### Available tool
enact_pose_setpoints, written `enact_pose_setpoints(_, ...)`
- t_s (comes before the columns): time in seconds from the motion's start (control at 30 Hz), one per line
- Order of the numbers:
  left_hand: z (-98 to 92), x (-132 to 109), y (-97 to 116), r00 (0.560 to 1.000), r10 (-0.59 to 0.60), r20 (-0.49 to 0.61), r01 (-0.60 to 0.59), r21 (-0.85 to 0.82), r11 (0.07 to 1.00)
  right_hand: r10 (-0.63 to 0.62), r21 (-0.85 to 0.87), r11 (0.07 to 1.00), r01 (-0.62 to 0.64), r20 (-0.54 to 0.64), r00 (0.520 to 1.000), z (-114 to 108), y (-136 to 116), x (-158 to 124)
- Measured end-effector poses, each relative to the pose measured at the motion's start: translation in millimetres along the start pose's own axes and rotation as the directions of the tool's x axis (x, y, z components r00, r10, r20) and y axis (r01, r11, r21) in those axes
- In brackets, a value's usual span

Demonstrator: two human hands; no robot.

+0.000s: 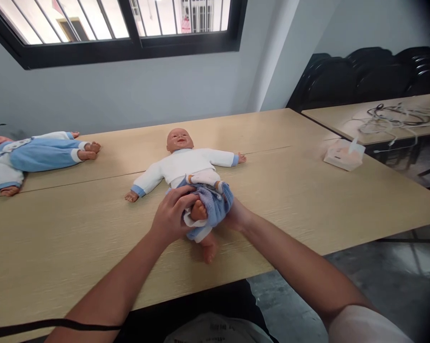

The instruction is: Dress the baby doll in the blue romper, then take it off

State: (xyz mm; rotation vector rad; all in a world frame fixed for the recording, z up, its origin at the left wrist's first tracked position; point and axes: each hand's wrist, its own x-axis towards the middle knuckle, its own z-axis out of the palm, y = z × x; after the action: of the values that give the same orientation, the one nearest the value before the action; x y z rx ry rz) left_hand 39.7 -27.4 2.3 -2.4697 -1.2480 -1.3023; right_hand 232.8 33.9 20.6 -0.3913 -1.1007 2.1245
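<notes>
A baby doll (188, 164) lies on its back on the table, head away from me, arms spread, in a white top with blue cuffs. Blue trousers (218, 205) with white hems are bunched around its legs. My left hand (174, 214) is closed on the trousers beside the doll's raised foot (199, 210). On the other side my right hand (237, 215) reaches behind the bunched cloth, its fingers mostly hidden by it. The doll's other foot (209, 247) points toward me, near the table's front edge.
A second doll (43, 153) in blue and white clothes lies at the left. Toward the right edge of the table (289, 190) stands a tissue box (344, 155). Tangled cables (393, 119) lie on another table, with black chairs (343, 78) stacked behind it.
</notes>
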Motion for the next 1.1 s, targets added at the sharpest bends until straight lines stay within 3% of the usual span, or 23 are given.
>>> enact_pose_setpoints(0.17, -4.8, -0.7, 1.9, 0.997, -0.028, 0.065, 0.034, -0.091, 0.995, -0.046, -0.040, 0.998, 0.046, -0.010, 0.999, -3.7, 2.8, 1.0)
enact_pose_setpoints(0.27, -8.6, 0.5, 3.5, 0.998, -0.045, 0.043, 0.051, -0.153, 0.987, -0.042, -0.064, 0.997, 0.040, -0.025, 0.999, -6.4, 3.6, 1.4)
enact_pose_setpoints(0.53, -7.0, 4.1, -0.5, 0.998, 0.062, 0.018, -0.062, -0.003, 0.998, -0.033, -0.061, 0.998, 0.031, -0.024, 0.999, -0.4, 0.9, -0.5)
enact_pose_setpoints(0.7, -4.4, 6.9, 5.8, 0.992, 0.102, -0.073, -0.098, 0.053, 0.994, 0.080, -0.022, 0.997, -0.079, 0.033, 0.996, -1.0, -2.7, -5.9)
enact_pose_setpoints(0.83, -3.0, 6.5, 12.2, 0.971, 0.079, -0.224, -0.073, 0.037, 0.997, 0.138, -0.190, 0.972, -0.136, -0.007, 0.990, -19.2, -16.6, -6.7)
enact_pose_setpoints(0.97, -2.7, 3.1, 15.2, 0.960, 0.029, -0.278, -0.029, 0.004, 1.000, 0.120, -0.317, 0.939, -0.137, -0.072, 0.990, -48.5, -34.3, -11.8)
enact_pose_setpoints(1.1, -5.3, 1.7, 18.4, 0.949, -0.020, -0.315, 0.012, -0.028, 1.000, -0.013, -0.477, 0.878, -0.040, -0.108, 0.994, -68.1, -37.7, -10.5)
